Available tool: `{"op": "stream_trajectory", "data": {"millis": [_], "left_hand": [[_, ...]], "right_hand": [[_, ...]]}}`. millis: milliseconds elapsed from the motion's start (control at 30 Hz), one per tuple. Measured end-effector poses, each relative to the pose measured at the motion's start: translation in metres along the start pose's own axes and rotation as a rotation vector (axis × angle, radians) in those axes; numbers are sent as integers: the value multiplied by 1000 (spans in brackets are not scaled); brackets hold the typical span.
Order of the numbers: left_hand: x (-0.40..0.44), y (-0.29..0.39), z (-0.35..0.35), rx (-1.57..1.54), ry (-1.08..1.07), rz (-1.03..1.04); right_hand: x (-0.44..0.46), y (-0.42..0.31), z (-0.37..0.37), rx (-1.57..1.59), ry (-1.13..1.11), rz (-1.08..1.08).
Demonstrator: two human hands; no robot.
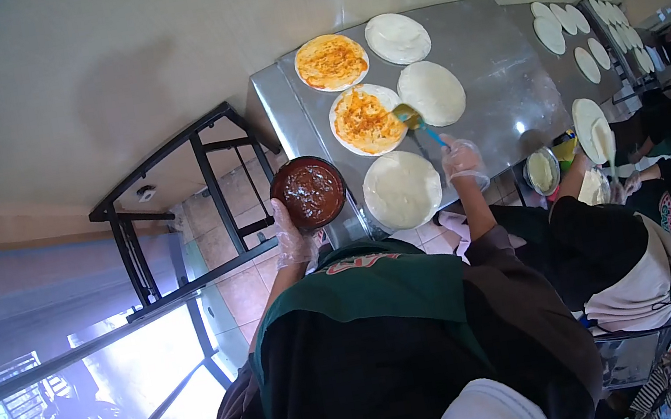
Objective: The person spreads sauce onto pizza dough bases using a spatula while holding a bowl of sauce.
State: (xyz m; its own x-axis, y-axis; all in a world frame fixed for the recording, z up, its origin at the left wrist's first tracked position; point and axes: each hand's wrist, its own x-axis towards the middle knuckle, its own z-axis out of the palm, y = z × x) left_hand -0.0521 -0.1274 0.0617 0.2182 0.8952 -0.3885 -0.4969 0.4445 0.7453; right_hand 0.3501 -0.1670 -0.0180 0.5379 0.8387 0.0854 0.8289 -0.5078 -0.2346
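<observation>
Steel table point(495, 49) ahead; right hand point(460, 160) gripped spatula point(406, 116), shaft slanting forward-left to nearer sauced round point(365, 123); left hand point(291, 236) clutched bowl point(343, 198).

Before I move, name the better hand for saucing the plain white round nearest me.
Likely the right hand: it grips the blue-handled utensil near that round, while the left hand holds the brown bowl of dark red sauce.

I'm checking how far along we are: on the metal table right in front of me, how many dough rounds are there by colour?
Orange-red topped rounds: 2
Plain pale rounds: 3
Total on the near table: 5
</observation>
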Motion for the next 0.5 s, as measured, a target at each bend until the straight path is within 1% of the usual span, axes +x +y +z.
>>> {"op": "stream_trajectory", "data": {"millis": [100,133,200,300,400,500], "left_hand": [[1,-1,0,40,-11,23],[1,0,2,50,-13,29],[-1,2,7,-11,4,-23],[-1,0,10,-52,13,-43],[-1,2,10,-36,-4,-2],[-6,4,14,-27,17,-6]], "right_hand": [[-4,-18,0,52,165,-165],[-7,-32,4,78,129,-214],[-11,-57,17,130,55,-315],[-1,-57,18,-2,-21,-230],[26,-20,19,-284,-36,-22],[26,-19,3,-264,85,-117]]}}
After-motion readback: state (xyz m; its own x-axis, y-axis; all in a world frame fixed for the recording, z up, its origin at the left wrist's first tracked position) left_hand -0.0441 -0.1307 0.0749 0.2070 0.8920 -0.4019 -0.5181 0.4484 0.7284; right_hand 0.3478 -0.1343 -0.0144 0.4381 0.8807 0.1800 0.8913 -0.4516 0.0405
